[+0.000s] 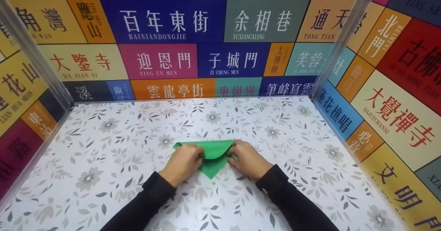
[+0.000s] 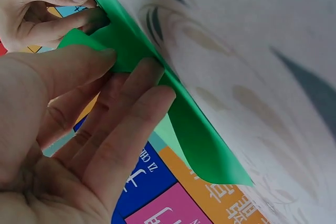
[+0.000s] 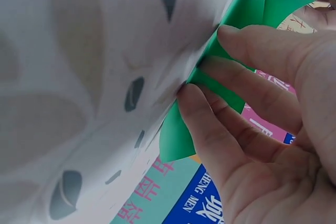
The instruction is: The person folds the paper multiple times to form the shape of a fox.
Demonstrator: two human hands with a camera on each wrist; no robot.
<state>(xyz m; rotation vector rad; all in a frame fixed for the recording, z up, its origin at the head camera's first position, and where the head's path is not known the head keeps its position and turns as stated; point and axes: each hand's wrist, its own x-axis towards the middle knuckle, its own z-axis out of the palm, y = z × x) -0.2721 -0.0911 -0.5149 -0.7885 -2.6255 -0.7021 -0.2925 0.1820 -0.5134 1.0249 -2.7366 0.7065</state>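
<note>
A sheet of green paper [image 1: 216, 149] lies on the flower-patterned table in front of me. Its far part is bent over toward me in a curved flap, and one corner below the flap points my way. At the paper's left side, my left hand [image 1: 183, 159] pinches the flap; in the left wrist view its thumb presses one face of the paper, with fingers at the other. My right hand [image 1: 248, 159] pinches the right side. Its fingertips reach down to the tabletop in the right wrist view. Part of the paper's left side is hidden behind the left hand.
White cloth with grey leaves and flowers covers the table [image 1: 113, 145]. Upright panels with coloured Chinese-character blocks [image 1: 165, 21] enclose the back and both sides. Clear strips [image 1: 339, 41] run along the panel corners.
</note>
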